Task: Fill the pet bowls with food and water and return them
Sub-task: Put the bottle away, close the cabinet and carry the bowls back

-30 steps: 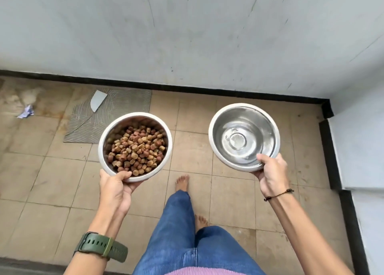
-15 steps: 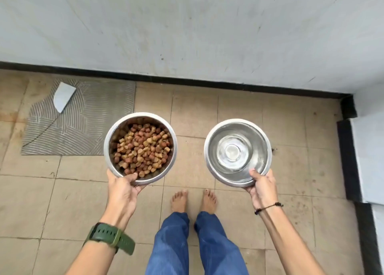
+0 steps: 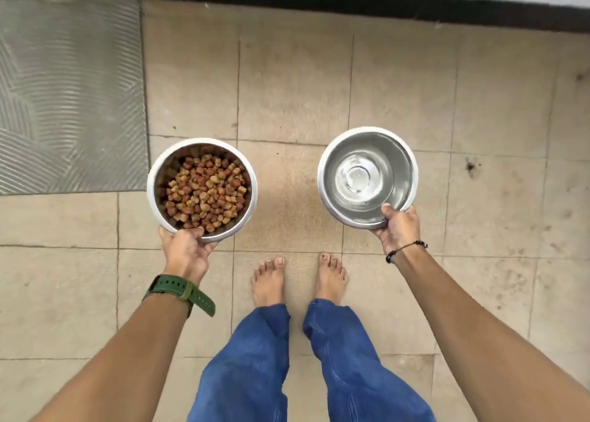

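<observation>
Returning step: left hand point(image 3: 186, 249) grips the kibble bowl point(image 3: 201, 185), right hand point(image 3: 397, 227) grips the water bowl point(image 3: 367, 176) (keep level); next, lower both onto the floor point(image 3: 287, 102)

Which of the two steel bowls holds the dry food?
The round steel bowl gripped by the left hand is full of brown kibble; the right hand grips a matching steel bowl without any.

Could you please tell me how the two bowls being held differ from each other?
The left bowl holds brown kibble; the right bowl shows only its shiny bottom, perhaps under clear water. The left hand holds the left bowl, the right hand the right bowl. Both are round steel bowls, held at the near rim, thumb on top.
</observation>
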`<move>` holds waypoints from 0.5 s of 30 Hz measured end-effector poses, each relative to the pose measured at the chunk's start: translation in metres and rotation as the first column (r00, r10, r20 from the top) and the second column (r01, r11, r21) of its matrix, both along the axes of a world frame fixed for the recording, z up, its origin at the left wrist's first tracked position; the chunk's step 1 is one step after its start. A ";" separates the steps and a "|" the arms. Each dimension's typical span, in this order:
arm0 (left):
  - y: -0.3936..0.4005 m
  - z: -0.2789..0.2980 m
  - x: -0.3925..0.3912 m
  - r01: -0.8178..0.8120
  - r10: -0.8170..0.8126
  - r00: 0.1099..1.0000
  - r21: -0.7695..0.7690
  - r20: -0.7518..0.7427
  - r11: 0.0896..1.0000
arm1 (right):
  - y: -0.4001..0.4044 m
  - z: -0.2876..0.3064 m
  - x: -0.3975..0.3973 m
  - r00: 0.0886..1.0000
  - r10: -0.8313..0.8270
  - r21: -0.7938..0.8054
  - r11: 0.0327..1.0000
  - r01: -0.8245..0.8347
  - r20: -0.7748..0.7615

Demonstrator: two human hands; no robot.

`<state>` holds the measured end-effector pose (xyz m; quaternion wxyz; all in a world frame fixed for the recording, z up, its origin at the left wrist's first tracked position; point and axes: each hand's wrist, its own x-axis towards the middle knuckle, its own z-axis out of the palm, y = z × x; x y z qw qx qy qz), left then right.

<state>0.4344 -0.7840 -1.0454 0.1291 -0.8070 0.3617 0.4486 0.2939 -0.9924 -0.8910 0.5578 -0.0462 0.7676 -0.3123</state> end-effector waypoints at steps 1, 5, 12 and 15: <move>0.004 -0.015 0.011 0.001 -0.001 1.000 0.023 0.006 1.000 | -0.001 -0.016 -0.002 1.000 0.008 0.004 1.000 -0.008 0.003; 0.022 -0.063 0.002 0.049 -0.048 0.997 -0.016 0.054 0.999 | -0.006 -0.078 -0.008 1.000 0.014 0.031 0.999 -0.014 0.006; 0.033 -0.091 0.003 0.264 -0.264 0.964 0.015 0.040 0.965 | -0.013 -0.147 -0.007 0.998 -0.033 0.049 0.998 0.030 0.061; 0.033 -0.092 0.002 0.272 -0.271 0.959 0.006 0.081 0.962 | -0.012 -0.165 -0.009 0.993 -0.070 0.040 0.997 0.067 0.090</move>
